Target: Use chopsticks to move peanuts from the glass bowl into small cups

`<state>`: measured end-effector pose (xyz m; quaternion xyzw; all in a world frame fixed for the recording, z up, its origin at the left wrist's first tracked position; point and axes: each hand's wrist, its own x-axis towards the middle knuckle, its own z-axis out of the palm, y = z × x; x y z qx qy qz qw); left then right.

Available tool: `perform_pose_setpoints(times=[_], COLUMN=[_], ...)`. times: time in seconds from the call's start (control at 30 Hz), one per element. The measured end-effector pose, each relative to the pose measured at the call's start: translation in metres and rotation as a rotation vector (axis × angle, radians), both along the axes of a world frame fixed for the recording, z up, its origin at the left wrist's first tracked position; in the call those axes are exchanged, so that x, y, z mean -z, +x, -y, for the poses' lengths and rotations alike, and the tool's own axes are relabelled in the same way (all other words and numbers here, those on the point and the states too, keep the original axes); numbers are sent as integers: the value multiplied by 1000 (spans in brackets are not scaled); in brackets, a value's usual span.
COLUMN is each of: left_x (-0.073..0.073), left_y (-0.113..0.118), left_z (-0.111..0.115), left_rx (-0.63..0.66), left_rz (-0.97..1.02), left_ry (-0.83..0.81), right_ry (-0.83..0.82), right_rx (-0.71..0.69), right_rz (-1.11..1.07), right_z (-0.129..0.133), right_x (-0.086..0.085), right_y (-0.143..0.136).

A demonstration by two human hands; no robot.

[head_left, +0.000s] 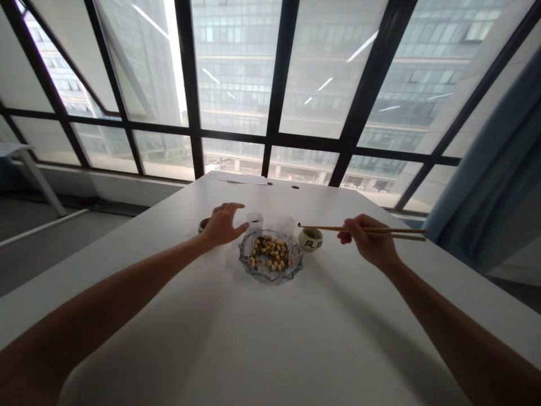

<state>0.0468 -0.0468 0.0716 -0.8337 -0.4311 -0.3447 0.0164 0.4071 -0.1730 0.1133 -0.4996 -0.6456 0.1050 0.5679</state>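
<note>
A pair of chopsticks [329, 228] is gripped in my right hand [369, 239], their tips pointing left over a small ceramic cup [310, 241] with dark characters. A small dark piece, too small to name, shows at the tips. My left hand [223, 224] is open, thumb and fingers apart, left of a small clear container [254, 221] with something dark inside. Partly behind that hand stands another small cup [203, 225]. Between my hands sits a scalloped glass dish [270, 277] holding mixed nuts or seeds [274, 256], pale and dark. Behind it is a second clear container [286, 226].
Everything stands on a white table [262, 338]. Papers [236, 178] lie at its far edge, near a round hole [295, 187]. Large windows rise beyond the table. A blue curtain [494, 169] hangs at right, and another white table [14, 148] stands at far left.
</note>
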Motion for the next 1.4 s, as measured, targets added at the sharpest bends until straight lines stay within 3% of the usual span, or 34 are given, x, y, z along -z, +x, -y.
perform_pose_setpoints(times=[0.1,0.23,0.3,0.4,0.73,0.97,1.17,1.27,1.33,1.4], left_x=[-14,-15,-12,-7,0,1,1,-2,-5,-9], left_y=[76,162,190,211,210,209,209,194,171,140], left_z=[7,4,-1,-8,-11,-14,-20,-23,-23,-21], left_rx=[177,316,343,341,431,413,369,386,395,382], left_rz=[-135,-333,-401,-491,-437,-418,-447,-442,-381,-288], left_ry=[-75,-183,-210,-271,-157,-197,-263,-224,-167,-97], right_ry=[-64,-150,-154,-152,-111,-155,-106,-20,42,-19], right_rx=[5,16,28,24,38,-15,-2,18,33,-29], right_rz=[53,144,170,180,120,376,283,106,-10,-68], right_z=[0,1,0,-1,0,0,2,5,9,14], right_x=[-6,-8,-7,-7,-7,-8,-7,-10,-13,-14], right_y=[18,33,38,43,43,41,36,26,14,-1])
